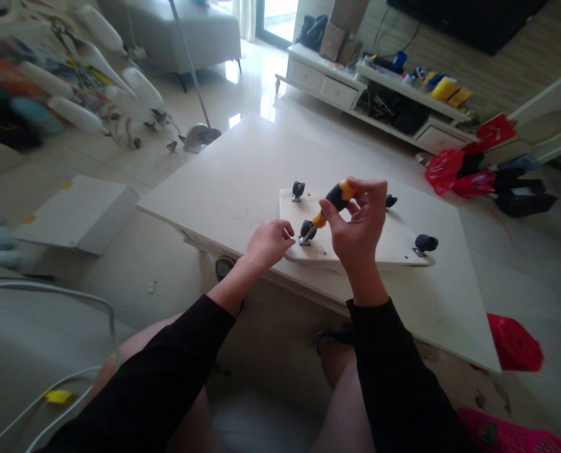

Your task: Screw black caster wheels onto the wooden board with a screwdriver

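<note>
Black sleeves [396,365] nearest; my right hand [361,229] grips the screwdriver [337,195], best pressed squarely at the caster's [305,226] base beside my left hand [270,243], curled, grip unclear.

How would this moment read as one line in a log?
right hand: holds screwdriver, tip at caster base | left hand: beside caster | white panel: on table

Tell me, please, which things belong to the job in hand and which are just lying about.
Job in hand: screwdriver in the right hand; white board; four black casters on it.
Seemingly lying about: white box; red plastic bag; pink basket.
</note>
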`<state>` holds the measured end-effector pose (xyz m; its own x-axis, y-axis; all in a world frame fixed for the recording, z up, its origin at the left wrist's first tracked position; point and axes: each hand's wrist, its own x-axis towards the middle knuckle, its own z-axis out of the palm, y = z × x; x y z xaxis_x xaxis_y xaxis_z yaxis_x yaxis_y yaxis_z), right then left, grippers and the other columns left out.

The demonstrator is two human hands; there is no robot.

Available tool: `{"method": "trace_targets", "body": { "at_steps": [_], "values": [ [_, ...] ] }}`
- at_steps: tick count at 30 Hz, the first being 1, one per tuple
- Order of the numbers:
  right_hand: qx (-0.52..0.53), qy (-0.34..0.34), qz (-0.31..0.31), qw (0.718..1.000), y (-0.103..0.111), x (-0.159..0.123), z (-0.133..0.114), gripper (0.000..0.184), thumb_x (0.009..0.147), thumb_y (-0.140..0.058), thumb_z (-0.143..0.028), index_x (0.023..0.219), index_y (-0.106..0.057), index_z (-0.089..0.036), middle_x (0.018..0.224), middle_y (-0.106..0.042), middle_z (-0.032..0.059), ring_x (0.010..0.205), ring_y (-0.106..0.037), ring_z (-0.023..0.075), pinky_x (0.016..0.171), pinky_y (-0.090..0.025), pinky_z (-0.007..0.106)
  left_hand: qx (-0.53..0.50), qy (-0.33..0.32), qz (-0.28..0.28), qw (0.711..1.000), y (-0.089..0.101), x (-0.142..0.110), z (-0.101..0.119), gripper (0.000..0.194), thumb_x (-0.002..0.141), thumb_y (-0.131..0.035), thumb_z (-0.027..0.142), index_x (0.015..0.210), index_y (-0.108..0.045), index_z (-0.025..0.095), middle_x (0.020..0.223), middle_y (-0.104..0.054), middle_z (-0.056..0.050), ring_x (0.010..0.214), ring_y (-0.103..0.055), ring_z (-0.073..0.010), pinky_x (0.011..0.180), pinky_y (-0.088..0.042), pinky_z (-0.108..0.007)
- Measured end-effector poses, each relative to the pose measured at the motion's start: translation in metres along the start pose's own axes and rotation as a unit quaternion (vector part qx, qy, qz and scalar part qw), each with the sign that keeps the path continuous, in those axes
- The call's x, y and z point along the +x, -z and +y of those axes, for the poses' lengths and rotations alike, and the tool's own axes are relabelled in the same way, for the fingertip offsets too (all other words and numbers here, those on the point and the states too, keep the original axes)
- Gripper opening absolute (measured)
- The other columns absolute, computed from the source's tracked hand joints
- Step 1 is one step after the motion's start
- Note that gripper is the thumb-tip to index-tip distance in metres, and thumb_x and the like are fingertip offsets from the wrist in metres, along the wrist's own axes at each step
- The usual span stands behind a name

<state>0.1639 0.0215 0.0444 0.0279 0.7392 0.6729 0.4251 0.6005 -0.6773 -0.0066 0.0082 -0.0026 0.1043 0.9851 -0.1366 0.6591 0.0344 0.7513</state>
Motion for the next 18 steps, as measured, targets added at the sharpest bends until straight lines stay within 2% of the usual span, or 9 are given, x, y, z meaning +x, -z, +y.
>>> {"method": "trace_targets", "body": {
  "at_steps": [2, 3, 7, 9, 11, 15, 18],
  "values": [
    [-0.035, -0.007, 0.047, 0.998, 0.0006, 0.0006, -0.0002, 0.050, 0.077, -0.087, -0.038, 0.114, -0.054, -0.030, 0.117, -0.061, 0.0013, 0.106, -0.068, 0.0195, 0.087, -0.065, 0.041, 0.000, 0.001, 0.000, 1.000, -0.0001, 0.0001, -0.0006, 0.008, 0.085, -0.076, 0.021, 0.093, -0.079, 0.023, 0.094, -0.081, -0.005, 0.088, -0.073, -0.0212, 0.082, -0.054, -0.034],
    [-0.035, -0.008, 0.052, 0.998, 0.0009, 0.0004, -0.0002, 0.051, 0.076, -0.087, -0.040, 0.114, -0.054, -0.030, 0.117, -0.060, 0.0014, 0.107, -0.068, 0.0198, 0.087, -0.065, 0.041, 0.000, 0.002, 0.000, 1.000, -0.0001, 0.0000, -0.0007, 0.008, 0.085, -0.076, 0.021, 0.093, -0.079, 0.023, 0.095, -0.081, -0.005, 0.088, -0.073, -0.0212, 0.082, -0.054, -0.034],
    [0.055, -0.003, -0.020, 0.998, 0.0027, -0.0017, 0.0012, 0.035, 0.094, -0.066, -0.040, 0.124, -0.051, -0.033, 0.131, -0.062, 0.0040, 0.124, -0.068, 0.0222, 0.098, -0.064, 0.047, -0.001, 0.000, -0.006, 1.000, 0.0011, -0.0010, 0.0005, 0.009, 0.086, -0.076, 0.022, 0.094, -0.079, 0.022, 0.097, -0.081, -0.006, 0.088, -0.073, -0.0212, 0.083, -0.054, -0.035],
    [0.081, -0.001, -0.050, 0.995, 0.0032, -0.0022, 0.0029, 0.031, 0.098, -0.060, -0.036, 0.127, -0.050, -0.033, 0.133, -0.065, 0.0044, 0.123, -0.070, 0.0219, 0.101, -0.063, 0.049, -0.002, 0.000, -0.007, 1.000, 0.0018, -0.0014, 0.0012, 0.009, 0.086, -0.076, 0.022, 0.094, -0.079, 0.022, 0.097, -0.081, -0.007, 0.088, -0.073, -0.0211, 0.083, -0.054, -0.035],
    [0.064, -0.007, -0.033, 0.997, 0.0030, -0.0019, 0.0048, 0.035, 0.094, -0.067, -0.036, 0.125, -0.051, -0.033, 0.127, -0.067, 0.0032, 0.117, -0.072, 0.0211, 0.098, -0.064, 0.047, -0.003, 0.002, -0.007, 1.000, 0.0022, -0.0014, 0.0014, 0.008, 0.086, -0.076, 0.022, 0.093, -0.079, 0.022, 0.097, -0.081, -0.007, 0.088, -0.073, -0.0211, 0.083, -0.054, -0.035],
    [0.009, -0.016, 0.055, 0.998, 0.0017, -0.0016, 0.0079, 0.050, 0.081, -0.083, -0.041, 0.119, -0.052, -0.032, 0.123, -0.062, 0.0018, 0.112, -0.070, 0.0193, 0.090, -0.066, 0.040, -0.001, 0.003, -0.004, 1.000, 0.0016, -0.0004, 0.0006, 0.008, 0.085, -0.076, 0.021, 0.092, -0.079, 0.022, 0.095, -0.081, -0.006, 0.087, -0.073, -0.0207, 0.082, -0.054, -0.034],
    [0.019, -0.005, 0.013, 1.000, 0.0016, -0.0025, 0.0080, 0.040, 0.091, -0.071, -0.039, 0.125, -0.051, -0.032, 0.130, -0.062, 0.0045, 0.123, -0.068, 0.0211, 0.090, -0.067, 0.041, -0.001, -0.001, -0.005, 1.000, 0.0007, -0.0001, -0.0002, 0.009, 0.085, -0.076, 0.021, 0.092, -0.079, 0.022, 0.094, -0.081, -0.006, 0.086, -0.072, -0.0206, 0.081, -0.054, -0.034]
  ]
}}
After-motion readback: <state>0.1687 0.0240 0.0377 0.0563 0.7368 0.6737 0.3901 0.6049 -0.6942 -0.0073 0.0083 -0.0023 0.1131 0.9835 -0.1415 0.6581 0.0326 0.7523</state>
